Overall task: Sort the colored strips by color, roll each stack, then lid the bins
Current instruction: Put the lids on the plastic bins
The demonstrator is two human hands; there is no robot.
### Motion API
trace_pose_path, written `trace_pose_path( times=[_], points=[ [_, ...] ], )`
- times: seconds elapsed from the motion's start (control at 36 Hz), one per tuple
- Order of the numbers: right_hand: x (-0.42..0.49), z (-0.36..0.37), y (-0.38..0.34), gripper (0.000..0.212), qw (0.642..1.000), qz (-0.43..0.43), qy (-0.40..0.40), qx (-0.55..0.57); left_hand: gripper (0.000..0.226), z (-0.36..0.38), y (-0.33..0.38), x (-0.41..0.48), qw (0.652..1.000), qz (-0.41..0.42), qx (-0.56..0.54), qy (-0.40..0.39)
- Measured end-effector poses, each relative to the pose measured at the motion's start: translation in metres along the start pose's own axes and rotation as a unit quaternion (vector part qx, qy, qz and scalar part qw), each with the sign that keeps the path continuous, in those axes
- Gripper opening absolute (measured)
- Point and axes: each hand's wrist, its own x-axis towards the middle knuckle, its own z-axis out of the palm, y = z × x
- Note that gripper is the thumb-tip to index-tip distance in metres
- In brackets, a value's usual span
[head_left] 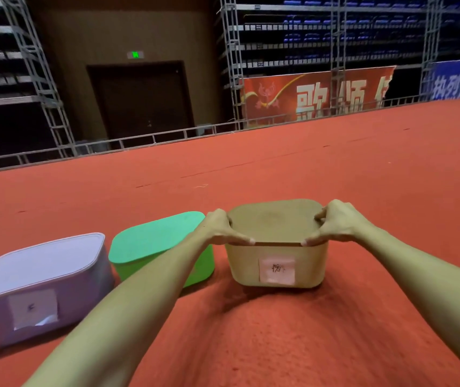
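We grip the tan lid (pixel 275 223) with left hand (pixel 220 229) and right hand (pixel 335 223) pinching opposite edges atop the tan bin (pixel 279 263) on red carpet (pixel 335 331); looks light, stiff plastic, so press corners.

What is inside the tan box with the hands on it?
You can't see inside. A tan lid covers the tan box, and the left hand and right hand grip its sides. Only a paper label shows on the front.
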Motion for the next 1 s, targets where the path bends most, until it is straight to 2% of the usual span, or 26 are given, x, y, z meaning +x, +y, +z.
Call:
trace_pose_path(
  times=[0.08, 0.14, 0.19, 0.25, 0.31, 0.36, 0.5, 0.67, 0.72, 0.86, 1.0],
  points=[
    [0.003, 0.005, 0.003, 0.067, 1.0, 0.011, -0.006, 0.01, 0.054, 0.002, -0.006, 0.002, 1.0, -0.006, 0.006, -0.013],
    [0.006, 0.006, 0.006, 0.092, 0.999, 0.014, -0.022, 0.022, 0.055, 0.003, -0.008, 0.004, 1.0, -0.007, 0.001, -0.02],
    [0.007, 0.005, 0.008, 0.103, 0.999, 0.019, -0.035, 0.026, 0.056, 0.002, -0.005, 0.001, 1.0, -0.008, 0.006, -0.023],
    [0.008, 0.001, 0.009, 0.093, 0.998, 0.027, -0.017, 0.049, 0.066, -0.001, 0.0, 0.0, 1.0, 0.005, 0.019, -0.011],
    [0.013, 0.0, 0.009, 0.083, 0.997, 0.026, 0.04, 0.062, 0.08, -0.004, 0.008, -0.002, 0.998, 0.03, 0.039, 0.029],
    [0.02, 0.004, 0.003, 0.083, 0.996, 0.019, 0.077, 0.048, 0.085, -0.005, 0.016, 0.0, 0.996, 0.054, 0.038, 0.055],
    [0.041, 0.031, -0.009, 0.095, 0.998, -0.009, 0.017, -0.054, 0.081, 0.018, 0.025, 0.018, 0.993, 0.074, 0.088, 0.013],
    [0.052, 0.049, -0.007, 0.111, 0.995, 0.014, -0.057, -0.076, 0.091, 0.043, 0.015, 0.029, 0.984, 0.068, 0.158, -0.036],
    [0.054, 0.051, -0.006, 0.115, 0.994, 0.018, -0.061, -0.089, 0.102, 0.044, 0.014, 0.031, 0.98, 0.071, 0.182, -0.04],
    [0.06, 0.055, -0.001, 0.125, 0.993, 0.018, -0.049, -0.103, 0.092, 0.048, 0.017, 0.029, 0.978, 0.07, 0.195, -0.014],
    [0.058, 0.06, 0.001, 0.122, 0.992, 0.015, -0.042, -0.119, 0.09, 0.051, 0.016, 0.024, 0.977, 0.068, 0.202, -0.012]
  ],
)
